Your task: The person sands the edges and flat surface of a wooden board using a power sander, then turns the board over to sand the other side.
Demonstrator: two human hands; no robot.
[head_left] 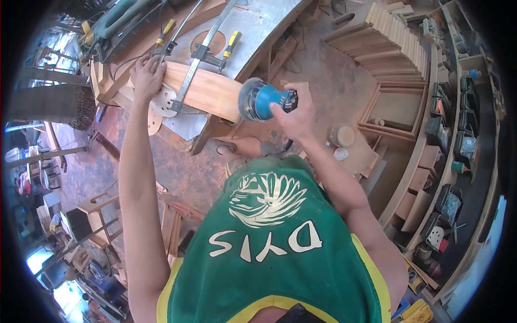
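Wood board (212,92) lies across the metal-topped bench (253,24) in front of us, with its right end close to the bench's edge. A long bar clamp (189,78) crosses over it. Our left hand (148,77) rests at the far left end of the board, with its fingers bent, but we cannot tell if they squeeze the wood or just lie on it. Our right hand (296,118) is wrapped around the blue sander (265,101), thumb on one side. The sander looks tipped over, so its round pad faces the right end of the board. We cannot tell for sure if the pad touches the wood. To do this well, we think we should let the pad sit flat on the end and push only a little, since a hard push could dig a dip. We should move it smoothly from side to side, because stopping in one spot could make a hollow, and tipping it could round off the corners. The clamp needs to be snug so the board does not shake. Our left fingers are best well away from the pad. Two loose sanding discs, one white (164,102) and one tan (154,125), lie near our left wrist.
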